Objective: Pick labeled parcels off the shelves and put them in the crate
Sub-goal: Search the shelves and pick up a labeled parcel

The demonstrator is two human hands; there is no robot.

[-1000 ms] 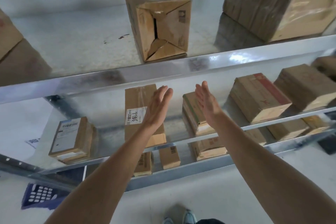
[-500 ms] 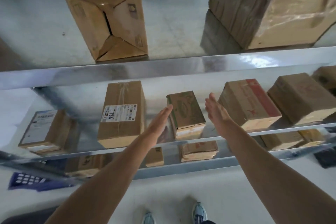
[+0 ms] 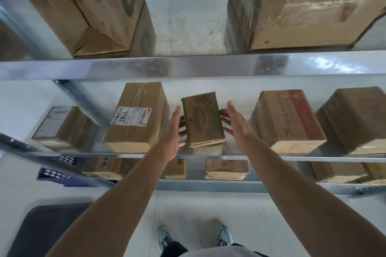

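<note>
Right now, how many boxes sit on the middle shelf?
5. Far-left white-labelled box; taller "7786"-labelled box; small green-printed box between both hands; red-printed box; plain box at right. More may sit beyond the frame edges.

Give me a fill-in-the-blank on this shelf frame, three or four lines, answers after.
1. The left hand and right hand flank the small box with ____ print.
2. That box sits on the ____ shelf of the three visible.
3. The tall box with the white handwritten label stands to the small box's ____.
4. The box with the red band lies to its ____.

Answers: green; middle; left; right
</note>
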